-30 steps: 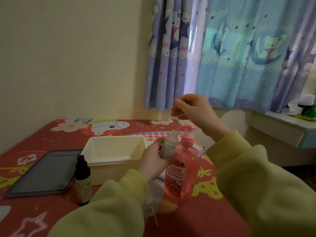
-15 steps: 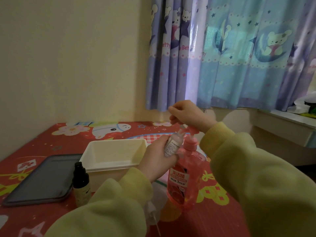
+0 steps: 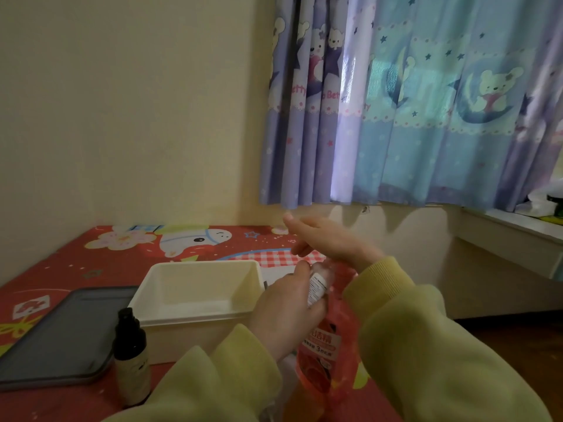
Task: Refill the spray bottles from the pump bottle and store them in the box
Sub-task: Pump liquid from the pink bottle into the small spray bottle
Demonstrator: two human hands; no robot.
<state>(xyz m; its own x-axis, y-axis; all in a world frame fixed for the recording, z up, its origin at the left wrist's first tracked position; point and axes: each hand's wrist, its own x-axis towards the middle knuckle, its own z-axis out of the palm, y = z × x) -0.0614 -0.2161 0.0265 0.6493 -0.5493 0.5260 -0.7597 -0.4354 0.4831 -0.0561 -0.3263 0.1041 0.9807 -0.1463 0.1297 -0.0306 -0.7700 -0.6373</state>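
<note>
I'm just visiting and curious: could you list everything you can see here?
Box: one, cream, open, mid-table.
Lid: one, dark grey, flat, left of the box.
Dark bottle: one, black top, pale label, upright before the box.
Small bottle: one, clear, white label, in the left hand.
Pump bottle: one, pink, upright under the right hand.
Table: one, red cartoon cover.
Curtain: blue and purple, bears, behind.
Left hand: gripping the small bottle.
Right hand: flat, palm on the pump.
</note>
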